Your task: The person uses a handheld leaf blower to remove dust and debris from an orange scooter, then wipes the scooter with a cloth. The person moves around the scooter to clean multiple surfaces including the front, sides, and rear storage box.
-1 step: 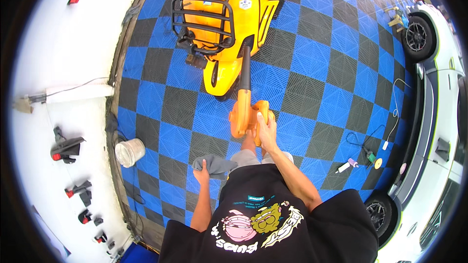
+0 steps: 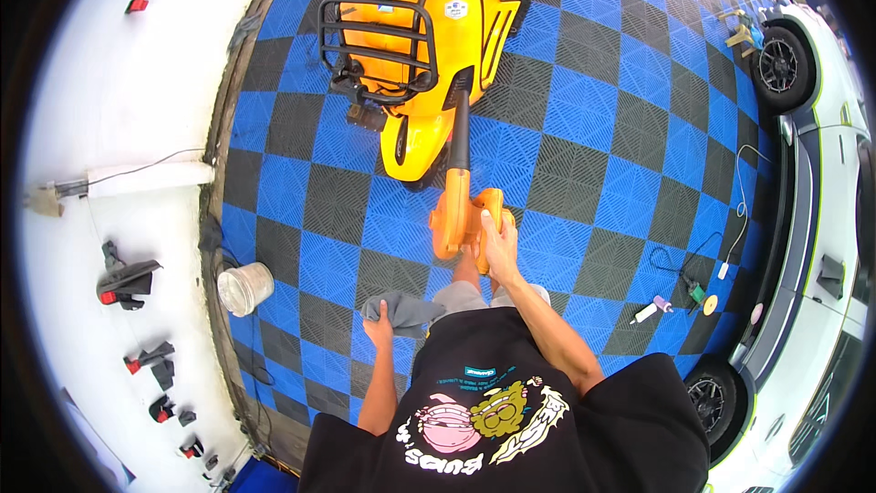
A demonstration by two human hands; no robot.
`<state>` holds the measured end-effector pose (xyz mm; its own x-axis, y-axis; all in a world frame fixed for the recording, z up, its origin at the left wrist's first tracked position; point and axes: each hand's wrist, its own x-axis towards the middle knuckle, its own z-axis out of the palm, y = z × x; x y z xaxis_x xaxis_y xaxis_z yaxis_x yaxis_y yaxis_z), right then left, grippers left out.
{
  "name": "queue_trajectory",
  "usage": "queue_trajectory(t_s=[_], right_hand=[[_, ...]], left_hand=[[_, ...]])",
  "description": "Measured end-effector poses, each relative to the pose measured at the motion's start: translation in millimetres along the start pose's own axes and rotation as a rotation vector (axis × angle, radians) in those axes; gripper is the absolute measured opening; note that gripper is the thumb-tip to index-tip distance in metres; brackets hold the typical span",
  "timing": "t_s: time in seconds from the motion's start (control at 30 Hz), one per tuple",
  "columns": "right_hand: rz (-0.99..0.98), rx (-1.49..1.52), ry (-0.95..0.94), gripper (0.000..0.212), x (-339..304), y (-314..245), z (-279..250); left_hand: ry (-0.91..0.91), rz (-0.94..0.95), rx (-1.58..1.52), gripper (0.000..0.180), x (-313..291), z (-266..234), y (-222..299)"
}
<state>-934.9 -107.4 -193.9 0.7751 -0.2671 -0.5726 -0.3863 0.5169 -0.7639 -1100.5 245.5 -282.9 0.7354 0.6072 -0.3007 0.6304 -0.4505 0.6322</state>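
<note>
My right hand point(image 2: 499, 245) is closed around the handle of an orange leaf blower point(image 2: 450, 219). The blower's black nozzle point(image 2: 460, 135) runs forward to the front of a yellow-orange scooter point(image 2: 467, 41), its tip at a dark vent beside the front fender. Whether the tip touches the vent I cannot tell. A black metal rack point(image 2: 388, 41) is fixed to the scooter's front, below the headlight. Low at my left side, my left hand point(image 2: 377, 323) grips a grey cloth point(image 2: 408, 312) that hangs against my shorts.
Blue and black tiles point(image 2: 570, 173) cover the floor. A whitish bucket point(image 2: 245, 288) stands by the left wall. At right are a white car point(image 2: 826, 210), a green corded polisher point(image 2: 697, 294), two small bottles point(image 2: 646, 312) and a white cable point(image 2: 744, 210). Dark tools hang along the wall.
</note>
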Motion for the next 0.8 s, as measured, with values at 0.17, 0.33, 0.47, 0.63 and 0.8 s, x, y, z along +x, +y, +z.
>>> queue_trajectory(t_s=[0.17, 0.33, 0.47, 0.63, 0.8], right_hand=[[0.130, -0.064, 0.025, 0.035, 11.2, 4.9, -8.6], [0.252, -0.135, -0.074, 0.034, 33.8, 16.8, -5.0], [0.398, -0.161, -0.142, 0.034, 35.9, 32.1, 17.9], [0.549, -0.169, -0.144, 0.036, 29.0, 52.6, 56.1], [0.510, -0.182, -0.153, 0.035, 11.3, 73.7, 93.6]], left_hand=[[-0.026, -0.027, -0.011, 0.066, -1.1, -0.6, 6.8], [-0.064, -0.029, 0.028, 0.061, 0.7, 4.6, 24.6], [-0.045, 0.052, 0.008, 0.052, -11.4, -9.7, 28.2], [-0.031, -0.005, -0.048, 0.047, -21.4, -32.5, 17.9], [-0.065, -0.102, -0.003, 0.051, -6.5, -53.9, -3.5]])
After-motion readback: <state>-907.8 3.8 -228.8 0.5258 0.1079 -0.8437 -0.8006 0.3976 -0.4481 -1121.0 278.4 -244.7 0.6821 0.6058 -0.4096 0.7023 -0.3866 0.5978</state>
